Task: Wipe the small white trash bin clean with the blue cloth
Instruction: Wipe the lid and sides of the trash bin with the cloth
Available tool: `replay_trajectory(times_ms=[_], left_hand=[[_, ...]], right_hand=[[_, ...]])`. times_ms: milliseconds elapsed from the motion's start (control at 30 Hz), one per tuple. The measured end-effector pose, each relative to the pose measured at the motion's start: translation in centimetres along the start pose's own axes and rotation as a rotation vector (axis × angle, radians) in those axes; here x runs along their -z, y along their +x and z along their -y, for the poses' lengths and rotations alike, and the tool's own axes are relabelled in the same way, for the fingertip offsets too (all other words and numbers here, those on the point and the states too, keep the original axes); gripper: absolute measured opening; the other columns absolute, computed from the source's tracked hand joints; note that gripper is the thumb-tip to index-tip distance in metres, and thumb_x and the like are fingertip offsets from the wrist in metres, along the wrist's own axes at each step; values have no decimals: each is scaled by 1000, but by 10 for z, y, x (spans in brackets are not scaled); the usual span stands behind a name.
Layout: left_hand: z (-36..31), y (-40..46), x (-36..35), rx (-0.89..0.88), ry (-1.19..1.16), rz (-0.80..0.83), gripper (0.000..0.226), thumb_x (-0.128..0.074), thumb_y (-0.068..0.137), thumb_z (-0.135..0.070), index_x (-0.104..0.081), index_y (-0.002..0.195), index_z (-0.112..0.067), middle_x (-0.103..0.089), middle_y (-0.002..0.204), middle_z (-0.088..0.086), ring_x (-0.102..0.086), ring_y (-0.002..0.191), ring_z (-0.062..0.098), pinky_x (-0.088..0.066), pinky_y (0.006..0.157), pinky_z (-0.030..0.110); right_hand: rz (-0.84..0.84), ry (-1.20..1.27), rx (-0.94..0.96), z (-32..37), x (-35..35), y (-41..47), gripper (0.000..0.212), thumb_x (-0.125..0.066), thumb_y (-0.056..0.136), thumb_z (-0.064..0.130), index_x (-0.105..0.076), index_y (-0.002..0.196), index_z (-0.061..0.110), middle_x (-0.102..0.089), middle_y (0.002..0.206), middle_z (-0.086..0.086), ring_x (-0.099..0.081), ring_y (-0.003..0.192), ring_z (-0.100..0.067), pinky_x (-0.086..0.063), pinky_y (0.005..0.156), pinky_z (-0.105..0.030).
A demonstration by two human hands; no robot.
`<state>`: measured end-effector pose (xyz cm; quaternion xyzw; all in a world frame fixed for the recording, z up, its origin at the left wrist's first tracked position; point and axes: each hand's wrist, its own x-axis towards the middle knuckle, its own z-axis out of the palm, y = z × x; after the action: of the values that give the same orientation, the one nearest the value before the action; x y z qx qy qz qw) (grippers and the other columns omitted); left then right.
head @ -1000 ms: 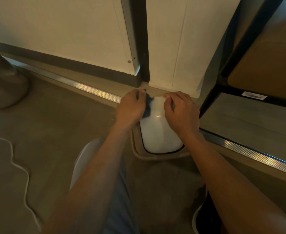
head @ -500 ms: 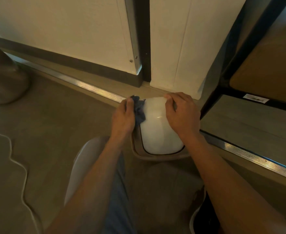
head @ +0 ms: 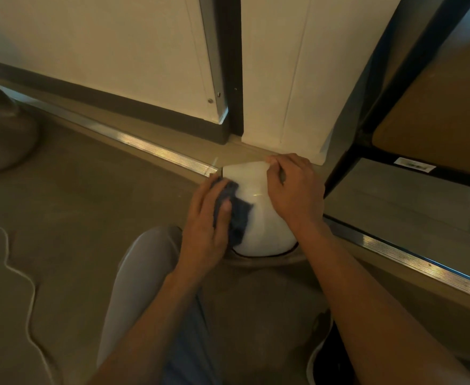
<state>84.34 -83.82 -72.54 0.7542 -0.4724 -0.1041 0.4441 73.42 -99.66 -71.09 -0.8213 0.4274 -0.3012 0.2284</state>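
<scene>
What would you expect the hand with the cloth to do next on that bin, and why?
Probably slide the blue cloth rightward across the white trash bin: the left hand presses it on the left side only, the middle looks unwiped, and the right hand steadies the bin.

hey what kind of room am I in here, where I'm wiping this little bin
Probably an indoor doorway or entry inside a home or small office, at floor level. A metal threshold strip runs along the floor, white door panels stand behind the white trash bin, and a black-framed shelf unit stands at right.
</scene>
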Motion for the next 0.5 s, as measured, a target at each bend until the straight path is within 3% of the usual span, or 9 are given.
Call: replay_trajectory(times_ms=[100,167,233,333,433,500], left_hand=[[-2,57,4,271,-126,-8,29,-38,110,-34,-59,130,-31,-65,128,1,-59,121,16,-48,102,34],[-10,89,2,372,18,73,34,-36,109,-38,-64,123,-26,-67,120,3,-62,112,21,-46,92,34],[-24,92,-5,265,245,84,37,-34,109,-39,-64,123,-22,-65,122,3,-59,110,20,-39,88,30],[-36,51,-12,-50,389,8,36,-40,108,-32,-61,133,-18,-60,138,2,-49,133,20,-37,111,32],[-16,14,-8,-244,336,-2,38,-47,106,-26,-60,139,-11,-54,148,6,-37,147,24,-27,123,43],[-5,18,0,-194,199,0,36,-46,107,-25,-60,138,-13,-55,146,5,-41,144,21,-31,121,40]], right_hand=[[-4,4,5,-2,0,-1,36,-41,100,33,-71,112,16,-71,108,-2,-61,100,-15,-53,87,-35],[1,-6,-3,0,-1,0,35,-42,101,32,-71,112,17,-70,108,-1,-60,101,-14,-52,86,-33],[-1,-22,-6,1,0,1,32,-44,102,29,-72,112,17,-70,107,-1,-60,100,-13,-51,84,-31],[-14,-30,-1,1,0,1,29,-46,102,26,-72,110,16,-71,106,-1,-61,98,-14,-48,81,-26],[-9,-25,-4,0,-1,0,30,-44,101,28,-71,109,17,-71,106,-1,-61,98,-14,-50,82,-29],[-9,-15,-5,-1,-1,0,33,-43,100,31,-71,109,17,-70,105,-1,-60,97,-14,-52,83,-32]])
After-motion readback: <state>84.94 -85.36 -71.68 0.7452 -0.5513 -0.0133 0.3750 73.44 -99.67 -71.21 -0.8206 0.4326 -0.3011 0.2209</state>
